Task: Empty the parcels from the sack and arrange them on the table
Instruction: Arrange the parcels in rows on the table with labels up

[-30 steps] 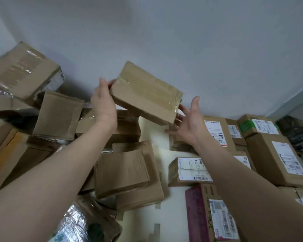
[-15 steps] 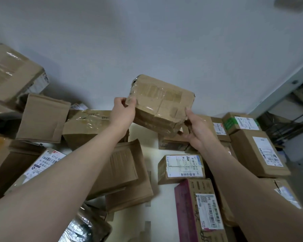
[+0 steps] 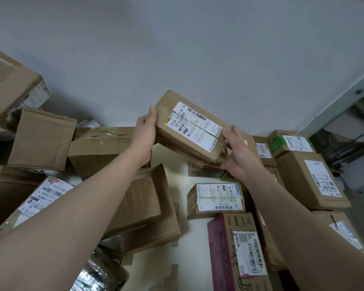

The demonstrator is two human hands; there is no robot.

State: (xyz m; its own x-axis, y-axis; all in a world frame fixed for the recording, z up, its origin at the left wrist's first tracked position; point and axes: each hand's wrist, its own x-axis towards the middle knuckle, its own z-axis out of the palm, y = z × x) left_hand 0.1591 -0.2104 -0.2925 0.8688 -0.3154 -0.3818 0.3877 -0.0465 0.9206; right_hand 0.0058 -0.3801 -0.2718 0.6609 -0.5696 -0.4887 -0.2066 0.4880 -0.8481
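Nearest me, a magenta-sided box (image 3: 237, 253) lies at the lower right with its barcode label up, and a foil-wrapped packet (image 3: 101, 274) sits at the bottom edge. Just beyond the magenta box is a small labelled carton (image 3: 215, 200), and to the left a stack of flat cardboard mailers (image 3: 143, 206); between them runs a bare strip of the pale table (image 3: 181, 177), the only open room I can see.

Both my forearms reach up and forward over that strip. My left hand (image 3: 144, 131) presses flat against the left end of the labelled parcel (image 3: 190, 127), fingers together, thumb along the near edge. My right hand (image 3: 239, 152) cups the parcel's lower right corner, fingers wrapped underneath, thumb up on the end face. The parcel hangs in the air above the table, tilted down to the right, label facing me.

Farther right, more labelled boxes, one with a green-taped box (image 3: 288, 143) behind it, crowd toward the wall (image 3: 198, 49). Left, plain cartons (image 3: 42, 139) pile up untidily.
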